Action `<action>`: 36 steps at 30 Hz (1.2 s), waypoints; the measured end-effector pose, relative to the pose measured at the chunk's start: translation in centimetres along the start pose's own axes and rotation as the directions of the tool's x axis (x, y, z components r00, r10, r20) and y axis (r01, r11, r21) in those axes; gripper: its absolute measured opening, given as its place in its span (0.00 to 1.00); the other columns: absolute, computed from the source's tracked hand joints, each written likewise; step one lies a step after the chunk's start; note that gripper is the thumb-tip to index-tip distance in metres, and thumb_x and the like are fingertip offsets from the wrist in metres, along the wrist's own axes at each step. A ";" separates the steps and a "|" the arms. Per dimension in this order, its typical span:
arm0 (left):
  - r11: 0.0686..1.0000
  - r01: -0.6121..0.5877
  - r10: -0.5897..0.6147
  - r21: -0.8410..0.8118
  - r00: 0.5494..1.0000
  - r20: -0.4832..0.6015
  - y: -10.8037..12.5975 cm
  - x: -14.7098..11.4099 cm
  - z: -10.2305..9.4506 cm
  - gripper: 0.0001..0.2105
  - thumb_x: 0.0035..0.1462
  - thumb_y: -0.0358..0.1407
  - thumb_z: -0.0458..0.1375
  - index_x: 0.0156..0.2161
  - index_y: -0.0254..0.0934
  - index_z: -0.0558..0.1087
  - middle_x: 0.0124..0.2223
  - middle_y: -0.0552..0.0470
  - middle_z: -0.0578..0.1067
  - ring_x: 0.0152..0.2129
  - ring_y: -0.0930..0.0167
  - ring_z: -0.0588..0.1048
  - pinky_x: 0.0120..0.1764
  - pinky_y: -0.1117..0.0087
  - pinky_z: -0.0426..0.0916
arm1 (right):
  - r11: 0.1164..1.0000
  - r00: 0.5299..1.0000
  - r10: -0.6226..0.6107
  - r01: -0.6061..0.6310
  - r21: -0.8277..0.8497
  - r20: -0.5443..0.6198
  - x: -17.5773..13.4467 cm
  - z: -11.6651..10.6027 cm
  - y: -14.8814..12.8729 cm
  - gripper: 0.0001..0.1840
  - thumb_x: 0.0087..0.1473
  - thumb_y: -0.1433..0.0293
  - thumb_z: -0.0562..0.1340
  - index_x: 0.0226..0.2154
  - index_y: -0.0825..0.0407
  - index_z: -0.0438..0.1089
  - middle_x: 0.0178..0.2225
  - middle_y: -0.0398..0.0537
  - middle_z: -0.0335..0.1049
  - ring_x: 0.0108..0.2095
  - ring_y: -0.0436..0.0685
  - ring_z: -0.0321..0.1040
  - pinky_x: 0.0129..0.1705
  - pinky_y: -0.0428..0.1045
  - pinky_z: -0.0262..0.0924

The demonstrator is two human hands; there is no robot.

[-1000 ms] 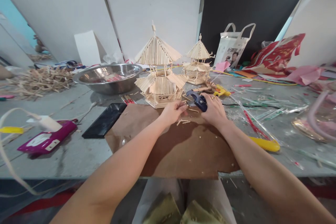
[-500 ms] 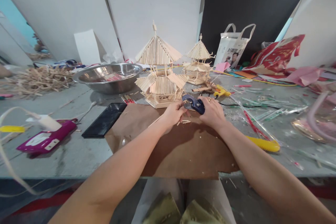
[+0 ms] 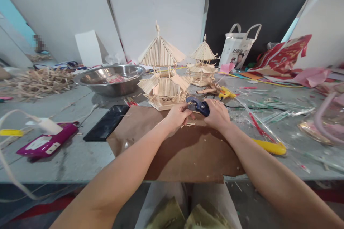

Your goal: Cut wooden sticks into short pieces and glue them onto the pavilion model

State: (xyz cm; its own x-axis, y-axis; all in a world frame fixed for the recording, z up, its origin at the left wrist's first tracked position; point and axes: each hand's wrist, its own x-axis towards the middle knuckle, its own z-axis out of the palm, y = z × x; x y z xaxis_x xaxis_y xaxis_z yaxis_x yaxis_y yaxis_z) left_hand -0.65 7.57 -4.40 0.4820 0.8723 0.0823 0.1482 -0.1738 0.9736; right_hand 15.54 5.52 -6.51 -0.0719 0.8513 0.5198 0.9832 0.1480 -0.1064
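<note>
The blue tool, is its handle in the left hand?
No, the right hand holds the blue tool by its handle; the left hand is near its tip.

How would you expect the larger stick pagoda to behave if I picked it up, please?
The larger stick pagoda would probably feel light for its size, since it is thin wood with open gaps. It looks fragile, as slender posts carry its upper roof. Its wide base suggests it may resist tipping.

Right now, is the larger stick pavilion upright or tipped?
Upright: the larger stick pavilion stands on its base, spire pointing up.
</note>
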 end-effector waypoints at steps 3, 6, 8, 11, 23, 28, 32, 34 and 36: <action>0.999 0.002 -0.001 0.040 1.000 -0.010 -0.3 0.2 -0.1 0.05 0.51 0.32 0.48 0.30 0.33 0.65 0.22 0.57 0.69 0.07 0.84 0.57 0.13 0.79 0.51 | 0.999 0.997 -0.019 0.017 -0.029 -0.075 0.1 -0.1 0.2 0.28 0.38 0.69 0.57 0.46 0.54 0.57 0.41 0.56 0.62 0.41 0.62 0.56 0.42 0.53 0.47; 0.981 0.015 0.001 0.192 0.997 -0.082 -0.9 0.6 -0.6 0.07 0.51 0.35 0.49 0.30 0.33 0.66 0.22 0.57 0.69 0.09 0.83 0.58 0.14 0.78 0.52 | 0.991 0.985 0.032 -0.054 -0.126 -0.172 0.3 -0.1 0.9 0.32 0.40 0.70 0.56 0.50 0.55 0.53 0.45 0.58 0.58 0.45 0.65 0.52 0.45 0.57 0.43; 0.937 0.016 0.029 0.348 0.992 -0.123 -1.2 0.9 -1.1 0.09 0.51 0.37 0.49 0.27 0.33 0.67 0.20 0.57 0.69 0.10 0.82 0.58 0.16 0.78 0.53 | 0.971 0.987 0.087 -0.114 -0.211 -0.135 0.4 0.0 1.6 0.30 0.41 0.70 0.56 0.50 0.56 0.53 0.44 0.60 0.58 0.45 0.66 0.52 0.44 0.58 0.42; 0.854 0.001 0.086 0.520 0.986 -0.143 -1.3 1.0 -1.6 0.13 0.51 0.39 0.49 0.21 0.33 0.66 0.18 0.57 0.67 0.12 0.80 0.59 0.19 0.77 0.53 | 0.951 0.993 0.091 -0.063 -0.303 0.081 0.5 0.4 2.2 0.24 0.43 0.75 0.54 0.46 0.58 0.59 0.41 0.62 0.61 0.43 0.65 0.54 0.43 0.59 0.42; 0.776 -0.026 0.116 0.630 0.988 -0.102 -1.0 0.8 -1.3 0.13 0.52 0.38 0.48 0.22 0.34 0.68 0.19 0.56 0.69 0.18 0.77 0.63 0.24 0.76 0.56 | 0.921 0.994 0.055 -0.014 -0.390 0.094 0.8 0.6 2.5 0.22 0.46 0.78 0.50 0.46 0.54 0.60 0.40 0.61 0.64 0.43 0.65 0.56 0.43 0.60 0.42; 0.763 -0.067 0.145 0.643 0.987 -0.069 -1.1 0.8 -1.3 0.13 0.52 0.38 0.48 0.22 0.34 0.68 0.20 0.55 0.70 0.19 0.76 0.64 0.26 0.75 0.57 | 0.910 0.993 0.073 -0.029 -0.414 0.090 0.8 0.6 2.5 0.21 0.48 0.77 0.49 0.46 0.54 0.61 0.38 0.59 0.65 0.42 0.63 0.57 0.42 0.58 0.44; 0.769 -0.052 0.125 0.637 0.990 -0.070 -1.1 0.8 -1.3 0.13 0.52 0.38 0.48 0.23 0.34 0.68 0.20 0.55 0.70 0.18 0.76 0.65 0.26 0.75 0.57 | 0.897 0.997 0.066 -0.043 -0.440 0.037 0.7 0.5 2.7 0.22 0.47 0.77 0.50 0.47 0.53 0.59 0.39 0.59 0.64 0.41 0.63 0.57 0.41 0.56 0.45; 0.761 -0.064 0.134 0.646 0.989 -0.060 -1.2 0.8 -1.3 0.13 0.52 0.38 0.48 0.22 0.34 0.68 0.20 0.55 0.70 0.18 0.76 0.65 0.26 0.75 0.57 | 0.897 0.996 0.079 -0.059 -0.437 0.029 0.5 0.5 2.9 0.23 0.46 0.76 0.51 0.48 0.53 0.59 0.39 0.59 0.64 0.40 0.63 0.58 0.40 0.55 0.45; 0.756 -0.081 0.146 0.649 0.988 -0.048 -1.3 0.8 -1.3 0.13 0.51 0.38 0.48 0.22 0.34 0.68 0.20 0.55 0.70 0.19 0.76 0.65 0.26 0.75 0.57 | 0.908 0.991 0.092 -0.043 -0.417 0.099 0.5 0.5 3.0 0.22 0.45 0.76 0.52 0.45 0.54 0.62 0.37 0.59 0.65 0.39 0.63 0.58 0.39 0.55 0.46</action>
State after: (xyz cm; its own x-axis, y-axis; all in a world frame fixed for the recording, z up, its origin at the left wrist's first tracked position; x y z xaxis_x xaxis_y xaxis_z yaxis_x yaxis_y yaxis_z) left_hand -1.57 9.13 -5.34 0.4565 0.8584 0.2341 0.6338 -0.4983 0.5915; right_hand 18.41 6.61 -6.98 0.0027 0.9070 0.4210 0.9657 -0.1117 0.2343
